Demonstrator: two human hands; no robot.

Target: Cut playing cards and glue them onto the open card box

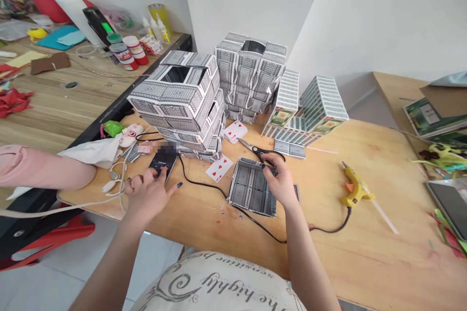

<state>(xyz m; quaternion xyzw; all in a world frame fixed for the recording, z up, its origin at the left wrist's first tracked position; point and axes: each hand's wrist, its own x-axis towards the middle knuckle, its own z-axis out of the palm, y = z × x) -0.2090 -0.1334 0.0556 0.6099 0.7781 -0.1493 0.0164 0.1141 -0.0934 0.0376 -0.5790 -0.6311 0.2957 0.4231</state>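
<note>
My left hand (149,192) rests over a dark smartphone (165,160), its fingers spread and a fingertip on the screen. With my right hand (280,182) I grip the far right corner of a small open box made of playing cards (251,183); the right wall is partly hidden by the hand. Just beyond these fingers lie scissors with black handles (259,150). A three of hearts card (219,168) lies left of the box, and another heart card (235,131) sits near the scissor tips.
Tall grey card structures (175,102) stand behind, beside a green-patterned card structure (321,102). A yellow glue gun (353,188) lies right, near a glue stick (386,216). A black cable (200,183) runs past the box. A pink cylindrical object (47,167) is at left.
</note>
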